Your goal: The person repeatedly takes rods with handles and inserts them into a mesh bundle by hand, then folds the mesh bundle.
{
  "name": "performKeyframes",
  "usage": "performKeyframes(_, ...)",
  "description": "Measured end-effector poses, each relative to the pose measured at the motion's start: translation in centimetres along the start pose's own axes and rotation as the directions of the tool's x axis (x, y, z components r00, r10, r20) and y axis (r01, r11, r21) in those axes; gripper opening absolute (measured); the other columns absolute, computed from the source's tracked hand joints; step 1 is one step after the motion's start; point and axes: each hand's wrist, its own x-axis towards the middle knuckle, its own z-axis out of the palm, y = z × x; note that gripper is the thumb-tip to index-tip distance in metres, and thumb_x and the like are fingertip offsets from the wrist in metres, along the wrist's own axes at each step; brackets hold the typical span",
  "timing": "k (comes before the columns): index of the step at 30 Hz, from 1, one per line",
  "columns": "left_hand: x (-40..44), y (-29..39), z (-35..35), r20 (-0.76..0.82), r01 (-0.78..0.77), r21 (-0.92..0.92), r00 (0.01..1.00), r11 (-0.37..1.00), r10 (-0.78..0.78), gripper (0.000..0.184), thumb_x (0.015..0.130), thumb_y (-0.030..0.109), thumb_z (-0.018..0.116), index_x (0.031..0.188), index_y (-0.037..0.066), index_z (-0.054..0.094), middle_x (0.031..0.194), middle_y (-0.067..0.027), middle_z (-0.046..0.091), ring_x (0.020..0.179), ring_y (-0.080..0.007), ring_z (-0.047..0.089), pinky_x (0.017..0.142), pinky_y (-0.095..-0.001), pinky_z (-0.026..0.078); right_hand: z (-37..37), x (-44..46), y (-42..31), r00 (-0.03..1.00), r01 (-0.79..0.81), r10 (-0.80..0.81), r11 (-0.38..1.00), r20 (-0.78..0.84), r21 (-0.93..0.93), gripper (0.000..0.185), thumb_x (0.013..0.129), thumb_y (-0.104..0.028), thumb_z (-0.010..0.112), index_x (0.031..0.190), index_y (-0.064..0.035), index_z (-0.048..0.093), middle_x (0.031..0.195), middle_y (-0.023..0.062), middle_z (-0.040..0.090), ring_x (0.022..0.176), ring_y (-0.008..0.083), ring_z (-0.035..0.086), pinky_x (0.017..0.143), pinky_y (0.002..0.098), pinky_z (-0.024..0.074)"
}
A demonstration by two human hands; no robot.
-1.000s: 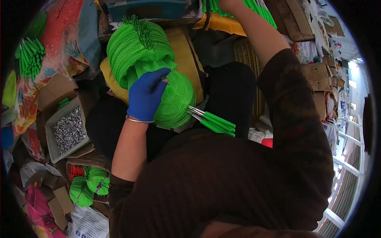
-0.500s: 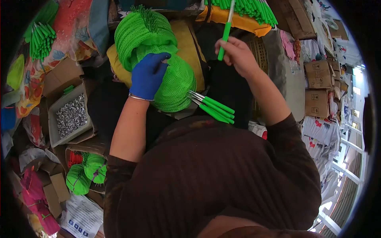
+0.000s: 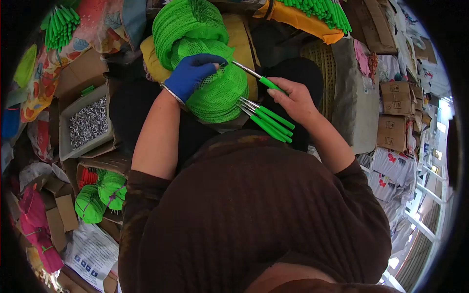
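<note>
My left hand (image 3: 189,78), in a blue glove with bare fingertips, is closed in a pinch on the upper edge of a green mesh net. The stacked green mesh nets (image 3: 215,100) bulge below and behind it in my lap. My right hand (image 3: 293,100) grips the green handle of a metal rod (image 3: 250,71), its silver tip pointing up and left toward the netting near my left fingers. Just below, several similar green-handled rods (image 3: 273,124) lie fanned out, their metal ends against the net.
A grey bin of small silver metal parts (image 3: 62,129) stands at left in a cardboard box. More green handles (image 3: 317,14) lie on orange cloth at the top, others (image 3: 61,24) at upper left. Tied green net bundles (image 3: 90,205) sit lower left; cartons (image 3: 395,97) are stacked at right.
My right hand has come down from the upper right, turning the rod so its metal tip points at the net. My left hand has shifted slightly right. The whole view has moved a little.
</note>
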Motion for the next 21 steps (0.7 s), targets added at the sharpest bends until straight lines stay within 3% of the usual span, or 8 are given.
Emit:
performKeyframes(2,0.2,-0.1,0.0,-0.011,-0.017,-0.021,1.000,1.000,0.017,0.024,0.082,0.015,0.060,0.102,0.003,0.066,0.094,-0.0028,0.063,0.087,-0.0098,0.055,0.081,-0.0239,0.043,0.1,0.2,0.0,0.997,0.073,-0.078,0.979,-0.019,-0.188,0.027,0.086,-0.015,0.058,0.112,-0.0055,0.059,0.090,0.0114,0.065,0.082,0.0215,0.062,0.073,0.0303,0.0478)
performKeyframes(12,0.9,-1.1,-0.2,0.053,0.010,-0.052,0.999,0.999,-0.007,0.019,0.085,0.012,0.058,0.100,0.003,0.062,0.091,0.0002,0.059,0.084,-0.0082,0.052,0.078,-0.0223,0.041,0.3,1.3,-0.5,0.944,0.294,-0.330,0.857,-0.012,-0.424,0.028,0.084,-0.018,0.059,0.110,-0.0082,0.059,0.098,0.0138,0.063,0.087,0.0303,0.062,0.073,0.0351,0.0498)
performKeyframes(14,0.9,-1.2,-0.1,0.055,0.003,-0.016,0.999,1.000,-0.002,0.019,0.084,0.011,0.057,0.101,0.002,0.061,0.094,-0.0007,0.060,0.087,-0.0090,0.052,0.078,-0.0230,0.042,-0.4,1.2,-2.7,0.930,0.315,-0.362,0.692,0.066,-0.650,0.034,0.079,-0.012,0.064,0.112,-0.0061,0.058,0.092,0.0105,0.065,0.081,0.0286,0.063,0.068,0.0339,0.0503)
performKeyframes(15,0.8,-1.4,0.1,0.060,0.008,-0.018,0.998,1.000,-0.006,0.019,0.084,0.011,0.057,0.101,0.002,0.061,0.094,-0.0007,0.060,0.087,-0.0090,0.052,0.078,-0.0230,0.042,-0.7,1.3,-4.2,0.900,0.362,-0.417,0.547,0.129,-0.755,0.036,0.076,-0.011,0.062,0.111,-0.0084,0.058,0.077,0.0059,0.061,0.070,0.0250,0.061,0.059,0.0339,0.0490)
performKeyframes(16,0.9,-1.5,0.3,0.054,-0.017,0.025,0.998,1.000,0.016,0.020,0.083,0.012,0.057,0.100,0.002,0.062,0.092,-0.0022,0.061,0.085,-0.0102,0.054,0.078,-0.0239,0.043,-0.8,1.2,-5.5,0.902,0.356,-0.413,0.549,0.124,-0.756,0.036,0.076,-0.011,0.062,0.111,-0.0084,0.058,0.077,0.0059,0.061,0.070,0.0250,0.061,0.059,0.0339,0.0490)
performKeyframes(18,1.0,-1.8,0.8,0.060,-0.047,0.072,0.997,0.996,0.042,0.021,0.082,0.013,0.056,0.100,0.002,0.063,0.090,-0.0036,0.062,0.083,-0.0114,0.055,0.078,-0.0248,0.044,-0.4,1.1,-7.7,0.873,0.413,-0.361,0.190,0.328,-0.891,0.034,0.074,-0.013,0.058,0.107,-0.0082,0.058,0.068,0.0044,0.055,0.064,0.0201,0.060,0.054,0.0316,0.0480)
performKeyframes(20,1.0,-2.8,1.6,0.031,-0.139,0.144,0.990,0.980,0.136,0.027,0.082,0.011,0.058,0.108,0.002,0.058,0.096,-0.0030,0.060,0.089,-0.0107,0.053,0.083,-0.0251,0.042,0.9,1.4,-8.7,0.845,0.455,-0.352,0.079,0.402,-0.887,0.032,0.072,-0.015,0.055,0.103,-0.0056,0.058,0.066,0.0036,0.053,0.061,0.0169,0.059,0.049,0.0306,0.0475)
performKeyframes(21,0.9,-3.3,2.5,-0.055,-0.246,0.254,0.962,0.936,0.267,0.030,0.081,0.016,0.058,0.109,0.005,0.058,0.096,-0.0115,0.065,0.092,-0.0223,0.061,0.080,-0.0317,0.047,1.8,1.8,-8.5,0.847,0.458,-0.344,0.082,0.406,-0.885,0.026,0.071,-0.015,0.057,0.094,-0.0027,0.059,0.067,0.0046,0.056,0.060,0.0183,0.061,0.045,0.0321,0.0473)
